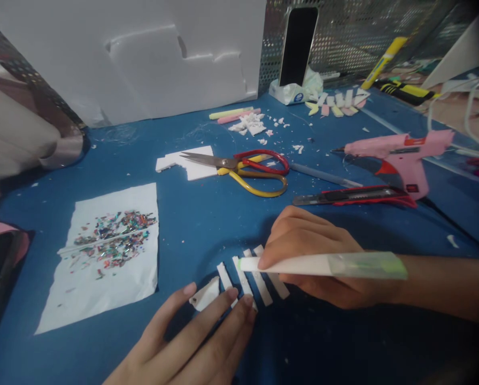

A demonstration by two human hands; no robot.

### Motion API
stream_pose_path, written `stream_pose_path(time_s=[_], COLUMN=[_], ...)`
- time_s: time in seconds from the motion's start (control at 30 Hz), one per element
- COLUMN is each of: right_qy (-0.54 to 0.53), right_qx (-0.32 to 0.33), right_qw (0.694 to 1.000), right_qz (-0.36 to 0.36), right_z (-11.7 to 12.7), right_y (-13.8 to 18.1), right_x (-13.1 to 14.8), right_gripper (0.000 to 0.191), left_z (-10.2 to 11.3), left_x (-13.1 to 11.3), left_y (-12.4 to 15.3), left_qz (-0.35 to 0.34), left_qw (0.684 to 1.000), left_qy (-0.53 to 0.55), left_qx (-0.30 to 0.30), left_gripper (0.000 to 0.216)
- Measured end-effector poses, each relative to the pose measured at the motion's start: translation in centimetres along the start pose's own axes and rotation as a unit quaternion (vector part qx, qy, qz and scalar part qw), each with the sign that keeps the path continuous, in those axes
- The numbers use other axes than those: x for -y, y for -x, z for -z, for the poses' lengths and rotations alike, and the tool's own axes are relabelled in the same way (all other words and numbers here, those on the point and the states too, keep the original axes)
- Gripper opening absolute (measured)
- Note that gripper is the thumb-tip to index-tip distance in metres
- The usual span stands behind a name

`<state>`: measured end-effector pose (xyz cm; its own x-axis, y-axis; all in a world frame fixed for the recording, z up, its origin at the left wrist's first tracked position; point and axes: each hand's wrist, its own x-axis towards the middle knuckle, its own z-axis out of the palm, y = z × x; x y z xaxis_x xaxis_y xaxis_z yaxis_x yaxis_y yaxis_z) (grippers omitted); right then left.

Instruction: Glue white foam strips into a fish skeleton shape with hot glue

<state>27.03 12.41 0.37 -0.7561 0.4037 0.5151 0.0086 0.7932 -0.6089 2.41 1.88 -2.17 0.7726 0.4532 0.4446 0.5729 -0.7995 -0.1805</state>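
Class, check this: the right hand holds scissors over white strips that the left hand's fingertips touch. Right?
Not quite: the head view shows the right hand holding a marker over the white strips; the scissors lie farther back. The rest stands.

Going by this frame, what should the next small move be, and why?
Probably to draw the marker down the second narrow white strip from the left: the right hand holds the marker with its green tip at or just over that strip's upper end, while the left hand's fingertips are at its lower end.
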Motion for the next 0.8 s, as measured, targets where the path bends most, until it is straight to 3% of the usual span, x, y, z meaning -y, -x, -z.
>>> stream_pose_path(time_s=[0.8], right_qy=[0.029], right_qx=[0.034], right_qw=[0.999], right_qz=[0.004], right_z=[0.09], right_y=[-0.19], right_x=[-0.06], right_gripper=[0.021], left_z=[-0.07], left_x=[0.04], left_y=[-0.05], left_qz=[0.020], left_qw=[1.000], left_qy=[-0.012], left_qx=[-0.013], left_gripper=[0.029])
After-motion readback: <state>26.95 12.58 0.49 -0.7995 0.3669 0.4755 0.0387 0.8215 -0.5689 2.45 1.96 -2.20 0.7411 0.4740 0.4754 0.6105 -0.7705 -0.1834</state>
